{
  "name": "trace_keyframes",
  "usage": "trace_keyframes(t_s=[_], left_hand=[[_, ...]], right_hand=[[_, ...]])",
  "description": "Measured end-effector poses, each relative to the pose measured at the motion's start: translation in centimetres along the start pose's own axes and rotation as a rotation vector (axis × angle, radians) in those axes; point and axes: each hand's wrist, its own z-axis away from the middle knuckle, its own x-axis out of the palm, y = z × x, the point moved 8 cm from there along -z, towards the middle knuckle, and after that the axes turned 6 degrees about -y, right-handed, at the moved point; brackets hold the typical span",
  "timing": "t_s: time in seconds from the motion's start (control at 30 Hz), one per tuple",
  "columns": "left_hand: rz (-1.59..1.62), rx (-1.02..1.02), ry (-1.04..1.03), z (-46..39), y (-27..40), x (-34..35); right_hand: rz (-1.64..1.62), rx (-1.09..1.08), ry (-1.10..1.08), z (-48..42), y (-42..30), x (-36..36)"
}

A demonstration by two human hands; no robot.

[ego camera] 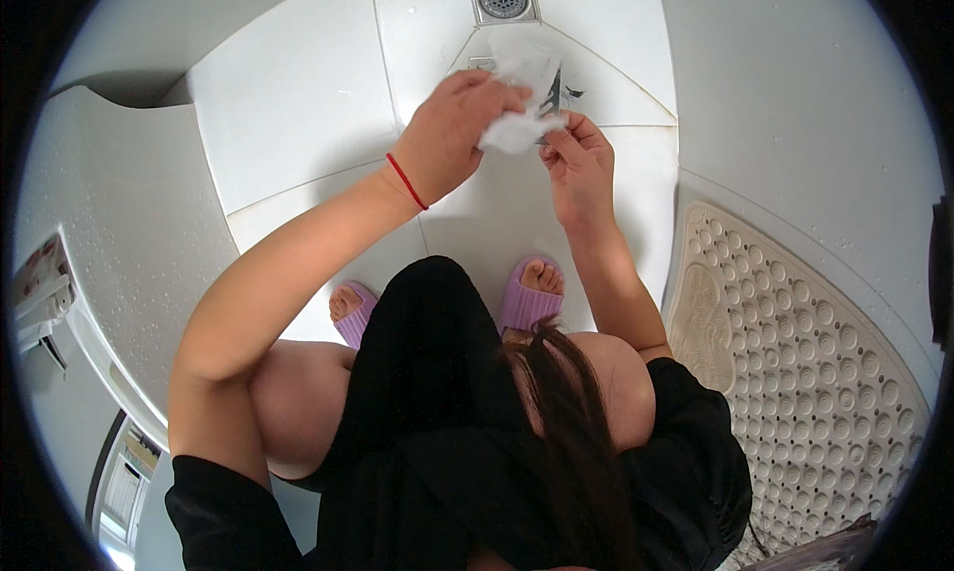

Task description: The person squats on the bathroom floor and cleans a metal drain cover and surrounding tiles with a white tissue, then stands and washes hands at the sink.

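Note:
My left hand [462,124], with a red cord on its wrist, holds crumpled white tissue or wipe [514,133] against a thin flat piece with a dark, shiny surface [552,94]. My right hand [583,153] pinches the lower end of this piece between thumb and fingers. What the piece is cannot be told; the tissue covers much of it. More translucent white material shows above my left fingers, blurred. Just right of the piece, a small dark bit [574,92] shows over the white tiled floor [477,198]. A small pale outlined shape [482,63] lies beyond my left fingertips.
A square metal floor drain [503,0] lies beyond my hands. At the right, a beige bath mat with suction cups [812,362] lies beside the curved wall. A white basin-like fixture [141,198] stands at the left. Pink slippers [532,295] are on my feet.

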Motion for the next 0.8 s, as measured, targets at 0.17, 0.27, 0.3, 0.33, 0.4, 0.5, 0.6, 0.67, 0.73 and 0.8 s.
trace_keyframes(t_s=[0.17,0.27,0.3,0.33,0.4,0.5,0.6,0.67,0.73,0.8], left_hand=[[-0.055,0.095,-0.116,1.8,-0.4,0.9],[-0.09,0.19,-0.17,3.1,-1.1,1.0],[-0.122,0.226,-0.203,3.5,-1.6,0.9],[-0.154,0.263,-0.237,3.9,-1.8,0.9],[-0.181,-0.064,-0.167,4.3,-4.6,0.0],[0.133,-0.611,0.099,6.0,-10.2,-0.4],[1.053,-0.986,0.273,7.1,-12.0,3.2],[1.525,-0.889,0.199,5.0,-8.1,4.2],[1.829,-0.815,0.077,3.5,-4.6,4.3],[1.696,-0.757,0.037,3.3,-3.8,4.6]], right_hand=[[-0.072,0.028,0.021,-0.1,-0.2,0.0],[-0.099,0.006,0.045,-0.3,-0.5,-0.7],[-0.099,-0.001,0.043,-0.5,-0.4,-0.9],[-0.099,-0.008,0.042,-0.6,-0.5,-1.1],[-0.123,-0.022,0.038,-0.8,-0.9,-1.3],[-0.122,-0.013,0.011,-0.8,-1.5,-0.9],[-0.185,0.031,-0.028,-0.9,-0.9,-0.8],[-0.255,0.077,-0.049,-1.0,0.0,-0.7],[-0.318,0.136,-0.07,-0.8,0.9,-0.1],[-0.319,0.169,-0.086,-0.3,1.6,0.5]])
